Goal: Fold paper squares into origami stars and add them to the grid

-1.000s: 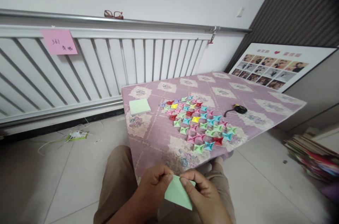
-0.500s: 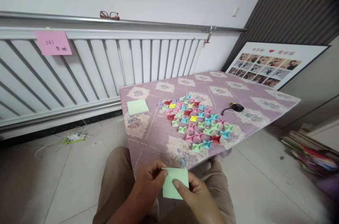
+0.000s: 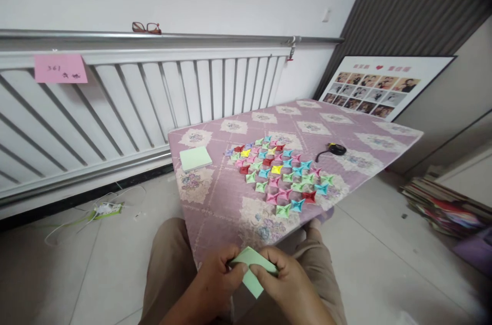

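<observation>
Over my lap, just off the near edge of the table, a light green paper square is held between both hands, turned with one corner pointing away. My left hand pinches its left side, thumb on top. On the right side my right hand grips it, its thumb pressing near the middle. The paper bends slightly between the thumbs. Beyond the hands, several small folded paper shapes in green, pink, blue, red and yellow lie in rows. A stack of pale green paper rests at the table's left edge.
A purple patterned cloth covers the table. A black object with a strap lies on its right part. Behind stands a white radiator, with glasses on the pipe above. A photo board leans at the back right.
The green paper has been turned from square-on to corner-up. My left hand has shifted its hold, and both thumbs now lie close together on it. The camera view has shifted slightly.
</observation>
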The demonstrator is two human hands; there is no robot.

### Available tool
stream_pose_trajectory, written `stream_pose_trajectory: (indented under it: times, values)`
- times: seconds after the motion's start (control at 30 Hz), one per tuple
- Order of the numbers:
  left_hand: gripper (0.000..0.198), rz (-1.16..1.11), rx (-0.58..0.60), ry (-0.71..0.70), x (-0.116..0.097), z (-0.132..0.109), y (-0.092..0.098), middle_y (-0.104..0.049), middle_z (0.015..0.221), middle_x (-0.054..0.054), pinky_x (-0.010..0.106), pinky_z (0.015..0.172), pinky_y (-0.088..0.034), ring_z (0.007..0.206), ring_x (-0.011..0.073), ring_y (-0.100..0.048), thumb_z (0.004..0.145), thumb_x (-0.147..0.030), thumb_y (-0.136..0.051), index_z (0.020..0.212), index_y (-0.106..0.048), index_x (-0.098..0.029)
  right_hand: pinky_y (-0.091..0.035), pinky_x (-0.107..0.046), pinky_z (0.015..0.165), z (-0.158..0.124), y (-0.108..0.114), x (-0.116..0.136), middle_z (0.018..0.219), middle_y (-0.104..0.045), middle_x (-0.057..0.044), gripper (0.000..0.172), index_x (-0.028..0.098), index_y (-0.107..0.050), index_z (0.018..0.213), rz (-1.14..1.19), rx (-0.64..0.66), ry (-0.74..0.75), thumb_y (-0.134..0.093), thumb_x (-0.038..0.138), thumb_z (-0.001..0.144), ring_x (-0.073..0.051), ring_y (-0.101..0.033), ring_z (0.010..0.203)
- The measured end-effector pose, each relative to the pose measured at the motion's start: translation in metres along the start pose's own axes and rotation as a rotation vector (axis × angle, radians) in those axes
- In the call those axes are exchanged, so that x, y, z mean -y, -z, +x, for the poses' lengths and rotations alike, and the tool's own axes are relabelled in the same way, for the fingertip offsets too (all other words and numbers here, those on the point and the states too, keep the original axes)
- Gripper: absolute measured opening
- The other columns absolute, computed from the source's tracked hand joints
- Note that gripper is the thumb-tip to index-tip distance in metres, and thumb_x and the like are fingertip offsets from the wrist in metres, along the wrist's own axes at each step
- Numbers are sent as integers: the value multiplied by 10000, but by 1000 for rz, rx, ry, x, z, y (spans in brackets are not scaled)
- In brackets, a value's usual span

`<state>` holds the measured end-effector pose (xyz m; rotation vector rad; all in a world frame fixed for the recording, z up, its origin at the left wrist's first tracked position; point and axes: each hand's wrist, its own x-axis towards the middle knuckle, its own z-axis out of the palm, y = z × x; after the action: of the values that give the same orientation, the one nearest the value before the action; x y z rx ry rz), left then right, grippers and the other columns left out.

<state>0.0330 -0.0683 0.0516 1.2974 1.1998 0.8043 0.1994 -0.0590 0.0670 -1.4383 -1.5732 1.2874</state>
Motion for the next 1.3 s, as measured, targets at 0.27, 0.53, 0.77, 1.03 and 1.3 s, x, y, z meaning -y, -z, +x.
stream_pose_trajectory:
  times: [0.27, 0.53, 0.77, 1.03, 1.3]
  values:
    - [222, -164, -3, -40, 18, 5, -4, -649, 775, 48, 266, 700, -420, 749, 187, -554, 780, -283, -633, 936, -703, -142, -333, -232, 529, -1, -13, -4, 546, -437, 51, 183, 191, -531, 602, 243, -68, -21, -603, 352, 649, -108, -390, 544]
    - [354, -345, 9, 1, 30, 2, -10, -703, 850, 80, 326, 795, -443, 822, 232, -605, 685, -411, -751, 916, -727, -143, -344, -236, 553, -5, -10, 5, 590, -466, 35, 197, 183, -551, 594, 214, -89, 15, -585, 349, 693, -117, -419, 575]
    - [393, -394, -53, 37, 28, -2, -15, -697, 770, 65, 294, 719, -443, 737, 200, -595, 628, -439, -790, 864, -729, -131, -312, -227, 502, -6, -7, 2, 545, -441, 47, 326, 190, -525, 580, 320, -174, -22, -622, 474, 707, -104, -375, 529]
    - [457, -893, -214, 195, 34, 3, -22, -686, 785, 63, 240, 601, -444, 633, 150, -614, 546, -374, -869, 890, -674, -142, -397, -241, 574, -6, 3, -1, 666, -534, 20, 461, 202, -617, 929, 604, -455, -18, -682, 584, 682, -133, -468, 614]
    - [370, -1178, -205, 174, 18, 3, -27, -681, 823, 24, 249, 721, -483, 823, 174, -647, 567, -261, -876, 856, -661, -176, -374, -225, 511, -2, -52, -12, 552, -457, 65, 459, 203, -488, 636, 604, -141, 3, -707, 606, 627, -96, -439, 511]
